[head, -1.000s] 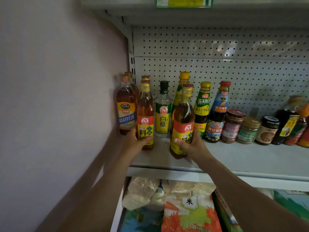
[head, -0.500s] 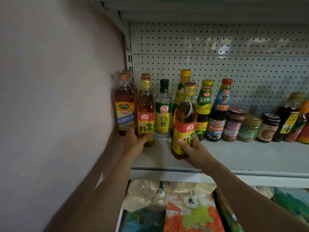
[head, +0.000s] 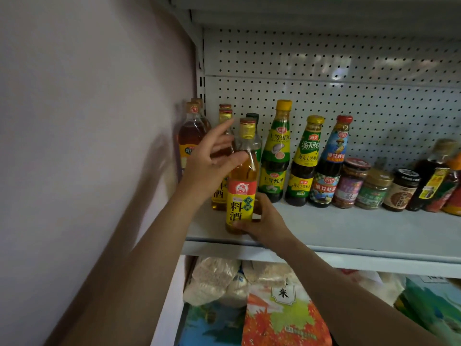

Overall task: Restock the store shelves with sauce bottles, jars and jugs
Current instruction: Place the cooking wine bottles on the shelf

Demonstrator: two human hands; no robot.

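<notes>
1. Fingers (head: 243, 227) of right hand (head: 264, 221) wrapped around base of cooking wine bottle (head: 240, 186); thumb in front under the yellow label, grasping it.
2. Left hand (head: 212, 163) fingers spread and loose, released; thumb touches the same bottle's shoulder, index raised toward the necks behind. Slightly blurred.
3. Cooking wine bottle upright near front edge of grey metal shelf (head: 349, 233), left end, amber liquid, gold cap.
4. Under the shelf, nearest camera: rice bag (head: 284, 315) with red leaf print, pale sacks (head: 214, 278) beside it on the left.
5. Just behind the held bottle: matching cooking wine bottle (head: 220, 193), partly hidden by left hand; black-capped bottle (head: 253, 116) mostly hidden.
6. Far left against wall (head: 87, 146): amber bottle (head: 190, 136), another one behind it.
7. Back row going right: tall oyster sauce bottle (head: 275, 156) with yellow cap, shorter oyster sauce bottle (head: 305, 163), red-capped oyster sauce bottle (head: 330, 166), three jars (head: 374, 188) touching, dark sauce bottles (head: 434, 176) at frame edge.
8. Pegboard back panel (head: 349, 96) behind everything.
</notes>
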